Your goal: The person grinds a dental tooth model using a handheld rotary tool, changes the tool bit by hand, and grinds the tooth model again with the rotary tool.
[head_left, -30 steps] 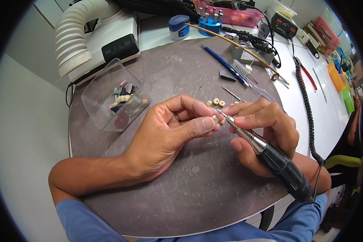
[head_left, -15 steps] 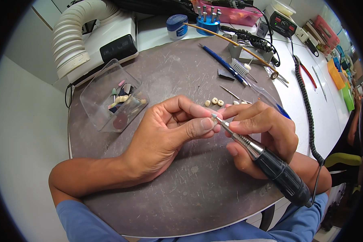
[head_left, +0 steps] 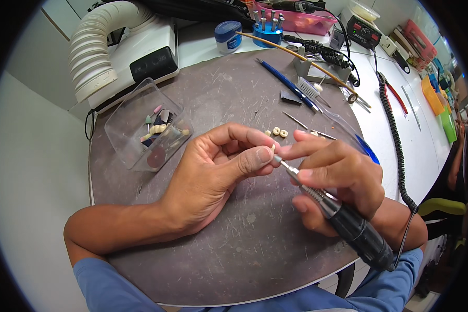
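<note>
Between thumb and fingertips, my left hand (head_left: 218, 161) pinches a small cream-coloured dental crown (head_left: 273, 148), mostly hidden by the fingers. My right hand (head_left: 343, 174) grips a black and silver rotary handpiece (head_left: 356, 229) like a pen. Its pale blue-grey grinding tip (head_left: 278, 158) is at the crown, close to my left thumb; whether they touch I cannot tell. Just beyond my fingers, several cream tooth crowns (head_left: 280, 132) lie on the brown work mat (head_left: 218, 270). A thin metal instrument (head_left: 295, 120) rests beside them.
At left stands a clear plastic box (head_left: 132, 132) with burs, discs and tooth pieces, near a white hose (head_left: 91, 57). Farther back are a blue-lidded jar (head_left: 228, 37), a blue bur stand (head_left: 268, 36), a blue pen (head_left: 286, 83) and a brush (head_left: 309, 89). A coiled black cord (head_left: 392, 130) runs along the right.
The handpiece has tilted and its tip has shifted slightly down and toward me along the crown. My right fingers have spread a little; my left hand stays almost in place.
</note>
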A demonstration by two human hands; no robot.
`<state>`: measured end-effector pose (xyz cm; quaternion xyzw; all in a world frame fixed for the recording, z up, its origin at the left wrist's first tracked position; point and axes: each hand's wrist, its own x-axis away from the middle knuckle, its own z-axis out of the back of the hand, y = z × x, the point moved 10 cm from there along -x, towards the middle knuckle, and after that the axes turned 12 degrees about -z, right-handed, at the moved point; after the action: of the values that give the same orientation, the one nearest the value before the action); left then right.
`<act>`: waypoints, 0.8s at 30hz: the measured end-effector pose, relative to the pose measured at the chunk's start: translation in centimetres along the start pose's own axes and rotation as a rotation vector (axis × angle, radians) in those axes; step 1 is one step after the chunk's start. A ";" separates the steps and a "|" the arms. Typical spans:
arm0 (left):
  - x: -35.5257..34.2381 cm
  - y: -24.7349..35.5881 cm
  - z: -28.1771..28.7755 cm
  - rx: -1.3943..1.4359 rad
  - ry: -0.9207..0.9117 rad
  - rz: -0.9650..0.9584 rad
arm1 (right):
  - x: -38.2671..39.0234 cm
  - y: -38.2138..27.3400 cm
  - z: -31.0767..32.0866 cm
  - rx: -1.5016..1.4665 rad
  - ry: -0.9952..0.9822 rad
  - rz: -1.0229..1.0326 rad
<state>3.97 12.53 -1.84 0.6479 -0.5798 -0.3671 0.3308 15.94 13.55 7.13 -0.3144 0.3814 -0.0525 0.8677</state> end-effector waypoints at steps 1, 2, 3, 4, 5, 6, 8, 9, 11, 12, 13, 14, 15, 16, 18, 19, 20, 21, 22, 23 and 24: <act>0.0 0.1 0.0 -0.016 0.001 -0.016 | 0.0 -0.1 0.0 0.000 0.000 0.001; 0.0 0.2 0.0 -0.016 0.001 -0.017 | -0.1 -0.1 -0.2 0.028 -0.015 0.001; 0.0 0.2 0.0 -0.027 0.001 -0.007 | -0.2 -0.2 -0.5 0.056 -0.029 0.000; 0.0 0.2 -0.1 -0.037 0.000 0.003 | -0.2 -0.3 -0.6 0.057 -0.029 0.001; 0.0 0.2 -0.1 -0.037 -0.001 0.002 | -0.3 -0.2 -0.3 0.036 0.008 -0.037; 0.0 0.2 -0.1 -0.031 0.011 0.013 | -0.4 0.1 0.1 0.015 0.046 -0.075; 0.1 0.1 0.0 -0.027 0.023 0.024 | -0.3 0.0 -0.1 0.031 0.016 -0.040; 0.1 0.0 0.0 -0.011 0.016 0.025 | -0.1 -0.1 -0.3 0.046 -0.015 -0.007; 0.2 0.2 -0.1 0.003 0.010 0.024 | 0.0 0.3 0.0 0.040 0.001 0.004; 0.2 0.2 -0.2 -0.006 0.013 0.043 | 0.0 0.3 0.2 0.035 0.018 0.014; 0.2 0.1 -0.2 -0.014 0.015 0.061 | 0.0 0.3 0.0 0.035 0.018 0.015; 0.2 0.2 -0.2 -0.014 0.015 0.060 | -0.2 0.7 0.4 0.001 0.069 -0.034; 0.2 0.1 -0.1 -0.005 0.019 0.065 | -0.3 1.2 0.8 -0.033 0.121 -0.084; 0.2 0.0 -0.2 0.006 0.019 0.071 | -0.3 1.1 0.8 -0.031 0.121 -0.085; 0.1 0.0 -0.2 0.016 0.022 0.068 | -0.3 1.5 0.7 -0.043 0.115 -0.121; 0.1 0.0 -0.2 0.025 0.027 0.065 | -0.3 1.5 0.7 -0.043 0.115 -0.121; 0.1 0.0 -0.2 0.025 0.027 0.065 | -0.3 1.6 0.7 -0.044 0.109 -0.125; 0.1 0.0 -0.3 0.034 0.025 0.061 | -0.3 1.6 0.6 -0.047 0.104 -0.128; 0.1 0.0 -0.3 0.041 0.024 0.058 | -0.3 1.6 0.6 -0.048 0.104 -0.129; 0.1 0.0 -0.3 0.041 0.026 0.059 | -0.3 1.6 0.6 -0.049 0.100 -0.132; 0.2 0.0 -0.3 0.036 0.026 0.063 | -0.3 1.6 0.5 -0.050 0.097 -0.135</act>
<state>4.19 12.37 -1.69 0.6398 -0.6021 -0.3375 0.3379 15.86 15.19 6.69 -0.3582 0.4020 -0.1163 0.8346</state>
